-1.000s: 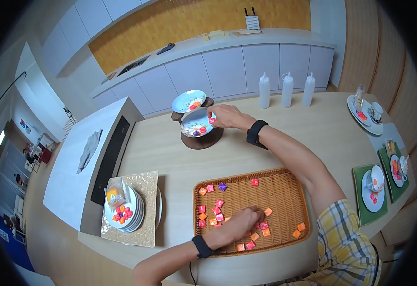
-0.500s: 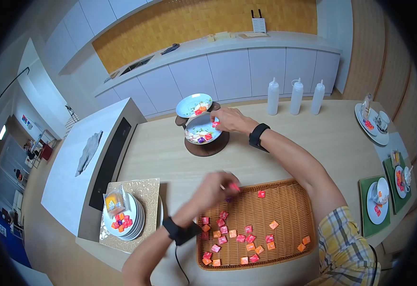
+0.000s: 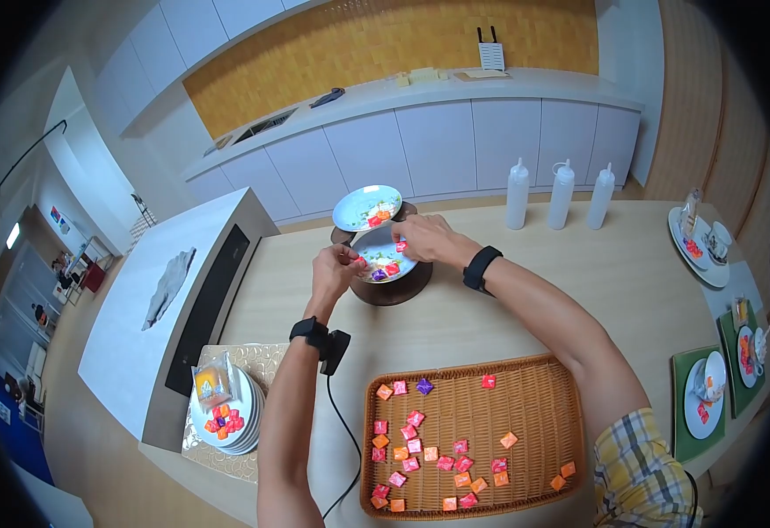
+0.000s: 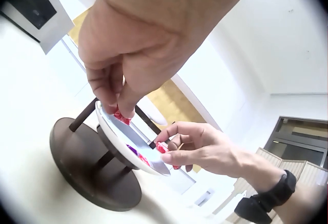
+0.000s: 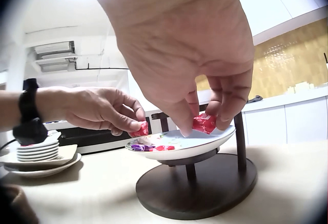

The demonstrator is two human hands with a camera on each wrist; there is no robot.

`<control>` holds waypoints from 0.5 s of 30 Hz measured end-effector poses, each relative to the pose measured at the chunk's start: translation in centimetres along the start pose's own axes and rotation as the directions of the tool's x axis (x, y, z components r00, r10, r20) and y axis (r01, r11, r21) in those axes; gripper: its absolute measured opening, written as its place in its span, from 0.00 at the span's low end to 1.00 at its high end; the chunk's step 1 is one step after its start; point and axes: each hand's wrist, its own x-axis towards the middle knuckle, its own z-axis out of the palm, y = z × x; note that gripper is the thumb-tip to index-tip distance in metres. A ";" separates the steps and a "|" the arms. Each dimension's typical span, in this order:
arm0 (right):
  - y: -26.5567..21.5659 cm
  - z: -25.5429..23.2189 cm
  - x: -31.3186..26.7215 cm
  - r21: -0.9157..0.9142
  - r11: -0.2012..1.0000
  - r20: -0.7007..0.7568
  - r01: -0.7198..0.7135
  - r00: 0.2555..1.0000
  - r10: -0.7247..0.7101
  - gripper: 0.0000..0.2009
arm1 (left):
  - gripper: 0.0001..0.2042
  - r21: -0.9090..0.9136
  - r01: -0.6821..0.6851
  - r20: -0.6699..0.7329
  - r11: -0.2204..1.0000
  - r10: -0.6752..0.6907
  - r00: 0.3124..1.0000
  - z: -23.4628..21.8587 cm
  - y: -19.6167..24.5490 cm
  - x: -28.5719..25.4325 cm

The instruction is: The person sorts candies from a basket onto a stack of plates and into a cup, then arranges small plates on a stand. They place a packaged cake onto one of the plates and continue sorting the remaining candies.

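Upper centre: left hand (image 3: 335,271) and right hand (image 3: 429,239) each pinch a red sweet (image 5: 205,124); release low over lower plate (image 3: 372,245), contact perhaps hidden.

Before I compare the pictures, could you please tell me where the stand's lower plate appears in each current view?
Head: the lower plate is at the picture's centre, between the left hand and the right hand.
Left wrist: the lower plate is left of and below centre, slanting down rightward.
Right wrist: the lower plate is slightly right of and below centre.
Shared landmark: the purple-wrapped piece on that plate.
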 end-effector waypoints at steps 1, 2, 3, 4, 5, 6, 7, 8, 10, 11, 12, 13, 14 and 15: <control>0.1 0.1 0.1 -0.014 1.000 0.002 -0.009 1.000 0.009 0.16 | 0.08 -0.033 0.023 -0.014 0.999 -0.023 1.000 0.2 0.3 0.1; 0.2 0.1 0.2 -0.014 1.000 0.001 -0.010 1.000 0.010 0.16 | 0.08 -0.033 0.022 -0.013 0.999 -0.023 1.000 0.2 0.5 0.1; 0.3 0.2 0.3 -0.019 1.000 0.003 -0.006 1.000 0.006 0.16 | 0.08 -0.017 0.037 0.005 0.999 -0.037 0.999 0.3 0.7 0.1; 0.4 0.3 0.2 -0.024 1.000 0.005 -0.003 1.000 0.003 0.16 | 0.07 -0.001 0.053 0.025 0.999 -0.052 0.998 0.4 0.7 0.2; 0.4 0.4 0.2 -0.024 1.000 0.008 -0.005 1.000 0.005 0.16 | 0.07 -0.003 0.055 0.027 0.999 -0.054 0.998 0.5 0.7 0.2; 0.5 0.4 0.2 -0.020 1.000 0.009 -0.002 1.000 0.002 0.16 | 0.07 -0.042 0.055 0.010 0.998 -0.054 0.998 0.5 0.7 0.3; 0.6 0.5 0.2 -0.016 1.000 0.009 0.002 1.000 -0.002 0.16 | 0.06 -0.080 0.054 -0.007 0.995 -0.055 0.998 0.6 0.4 0.5; 0.5 0.6 0.2 -0.015 1.000 0.012 0.003 1.000 -0.003 0.16 | 0.06 -0.080 0.057 -0.007 0.995 -0.057 0.998 0.9 -0.1 0.8; 0.3 0.7 0.4 -0.038 0.999 -0.015 -0.024 1.000 0.023 0.16 | 0.06 0.030 0.015 -0.085 0.999 -0.012 0.996 1.2 -0.4 1.3; 0.1 0.7 0.5 -0.038 0.999 -0.016 -0.022 1.000 0.021 0.16 | 0.06 0.031 0.015 -0.088 0.999 -0.012 0.996 1.2 -0.2 1.2; 0.1 0.7 0.4 -0.058 0.998 -0.021 -0.022 1.000 0.020 0.16 | 0.06 0.009 0.056 -0.090 0.998 -0.055 0.994 1.4 0.0 1.0; 0.1 0.8 0.5 -0.077 0.997 -0.027 -0.023 0.999 0.021 0.16 | 0.06 -0.012 0.096 -0.090 0.995 -0.097 0.991 1.5 0.1 1.0; 0.1 0.9 0.6 -0.078 0.997 -0.028 -0.024 0.999 0.022 0.16 | 0.06 -0.012 0.094 -0.089 0.995 -0.095 0.991 1.6 -0.2 1.1; 0.1 1.1 0.7 -0.085 0.996 -0.025 -0.015 1.000 0.013 0.15 | 0.06 0.029 0.074 -0.092 0.997 -0.071 0.993 1.7 -0.3 1.2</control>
